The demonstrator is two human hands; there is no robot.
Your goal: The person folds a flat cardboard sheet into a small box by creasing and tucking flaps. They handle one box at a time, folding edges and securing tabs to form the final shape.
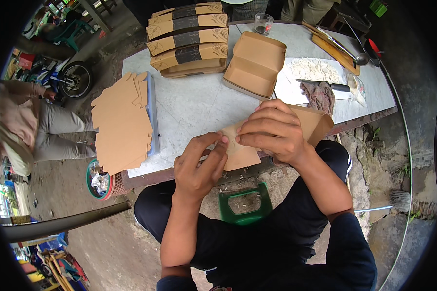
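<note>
Both hands work on a partly folded brown cardboard box (311, 120) at the table's near edge. My left hand (197, 165) pinches its left flap between thumb and fingertips. My right hand (277, 132) is bent over the same part, its fingers closed on the cardboard and covering some of it. One flap hangs below the hands, and a raised side stands right of my right wrist. Beyond the hands sits an open, folded cardboard box (250, 75). To the left lies a stack of flat cardboard blanks (121, 121) on a blue tray (153, 114).
Several finished boxes (187, 36) stand stacked at the back, near a drinking glass (263, 23). At right are a knife (332, 86), a crumpled cloth (319, 97) and a white board (289, 87) with pale shreds. A green stool (246, 216) stands below; a person (48, 121) is at left.
</note>
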